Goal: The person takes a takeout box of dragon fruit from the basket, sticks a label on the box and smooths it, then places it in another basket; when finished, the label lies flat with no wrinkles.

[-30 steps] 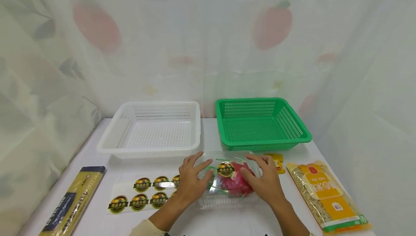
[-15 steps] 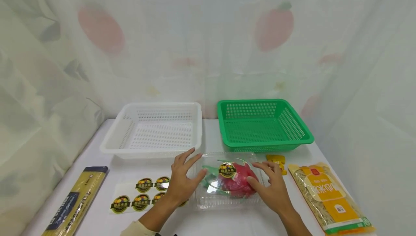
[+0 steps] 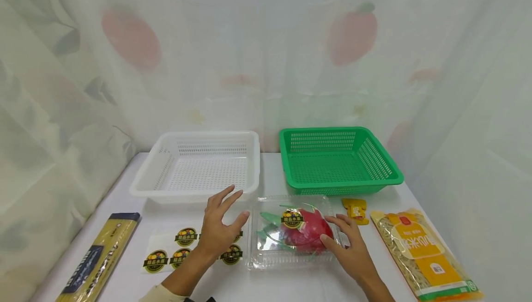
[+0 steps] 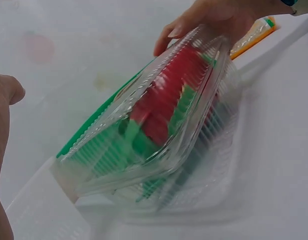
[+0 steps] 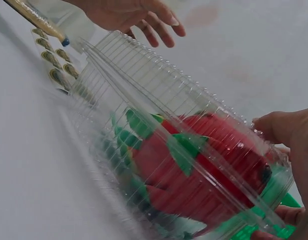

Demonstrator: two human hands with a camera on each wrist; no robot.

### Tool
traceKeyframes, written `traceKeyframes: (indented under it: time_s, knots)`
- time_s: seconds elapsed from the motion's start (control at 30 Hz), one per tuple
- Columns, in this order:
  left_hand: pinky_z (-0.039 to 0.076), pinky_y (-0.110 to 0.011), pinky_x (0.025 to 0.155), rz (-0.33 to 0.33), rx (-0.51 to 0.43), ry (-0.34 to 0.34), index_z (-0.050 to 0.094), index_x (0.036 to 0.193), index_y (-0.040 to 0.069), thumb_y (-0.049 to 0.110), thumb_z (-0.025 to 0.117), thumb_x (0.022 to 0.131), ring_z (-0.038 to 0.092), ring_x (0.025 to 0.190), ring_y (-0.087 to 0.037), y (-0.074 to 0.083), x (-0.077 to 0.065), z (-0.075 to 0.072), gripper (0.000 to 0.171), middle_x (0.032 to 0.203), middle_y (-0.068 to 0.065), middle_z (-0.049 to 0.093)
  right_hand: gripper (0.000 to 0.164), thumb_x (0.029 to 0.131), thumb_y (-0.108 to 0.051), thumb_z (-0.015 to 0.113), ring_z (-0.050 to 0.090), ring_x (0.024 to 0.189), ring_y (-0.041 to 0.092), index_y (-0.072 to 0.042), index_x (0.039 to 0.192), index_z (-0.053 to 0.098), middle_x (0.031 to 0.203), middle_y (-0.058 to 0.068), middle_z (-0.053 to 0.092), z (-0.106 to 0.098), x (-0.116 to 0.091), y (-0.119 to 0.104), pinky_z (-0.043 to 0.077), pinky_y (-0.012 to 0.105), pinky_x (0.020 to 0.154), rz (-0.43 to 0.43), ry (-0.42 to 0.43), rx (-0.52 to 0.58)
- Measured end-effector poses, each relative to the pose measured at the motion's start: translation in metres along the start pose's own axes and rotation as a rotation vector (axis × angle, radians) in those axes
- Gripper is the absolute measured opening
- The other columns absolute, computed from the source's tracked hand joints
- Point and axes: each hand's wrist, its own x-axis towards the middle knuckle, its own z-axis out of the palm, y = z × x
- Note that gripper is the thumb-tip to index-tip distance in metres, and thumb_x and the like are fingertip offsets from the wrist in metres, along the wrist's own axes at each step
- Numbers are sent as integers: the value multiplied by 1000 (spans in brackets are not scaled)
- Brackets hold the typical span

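A clear plastic clamshell box [image 3: 270, 258] sits closed on the table with a red dragon fruit [image 3: 305, 232] inside, its green scales showing through. On the lid is a round black-and-gold fruit sticker [image 3: 292, 219]. My left hand [image 3: 220, 228] is off the box on its left, thumb and fingers spread above a sheet of matching stickers [image 3: 183, 246]. At the box's right end is my right hand [image 3: 349, 246], its thumb by the lid and its relaxed fingers along the side. In the right wrist view, that thumb [image 5: 278, 125] lies at the ridged lid edge.
Behind stand a white basket [image 3: 199, 196] and a green basket [image 3: 345, 185]. A pack of spaghetti [image 3: 99, 256] lies at the left, a yellow-orange food packet [image 3: 424, 251] at the right. A small yellow packet [image 3: 355, 211] is near the green basket.
My left hand has let go of the box and moved left over the sticker sheet. The right hand has slid slightly right to the box's end. The box has stayed in place.
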Motion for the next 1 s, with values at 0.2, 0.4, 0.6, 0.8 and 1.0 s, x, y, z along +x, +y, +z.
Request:
traceKeyframes:
  time_s: [0.2,0.4,0.6,0.8,1.0]
  knots:
    - [26,-64,91,-17,12,17,62,130,11,11,75,83,37,126,-31,-3,0,-9,49,140,-9,47,48,90,-37,68,27,133,36,-21,134,56,145,11,32,1,0,3,23,66,101,83,-51,58]
    - [27,-65,91,-31,26,42,62,130,10,10,75,82,38,127,-32,-7,2,-18,50,140,-9,48,54,92,-45,62,17,140,37,-28,140,45,150,9,28,4,-1,4,16,64,104,179,-102,76]
    - [28,-65,92,-61,37,41,61,132,10,11,75,84,35,129,-32,-9,3,-28,50,141,-9,46,53,95,-45,57,10,142,37,-30,143,40,152,9,27,6,-2,7,9,67,104,193,-115,128]
    - [28,-65,92,-91,51,49,60,132,7,11,74,85,34,130,-33,-14,3,-40,49,141,-10,46,51,98,-41,53,6,142,40,-28,145,37,155,12,22,8,-3,10,8,69,103,206,-125,201]
    - [29,-65,91,-103,64,67,59,133,6,9,74,84,33,129,-35,-22,4,-52,51,142,-12,45,45,101,-33,51,4,143,37,-24,144,40,154,10,24,9,-5,11,8,66,105,178,-122,277]
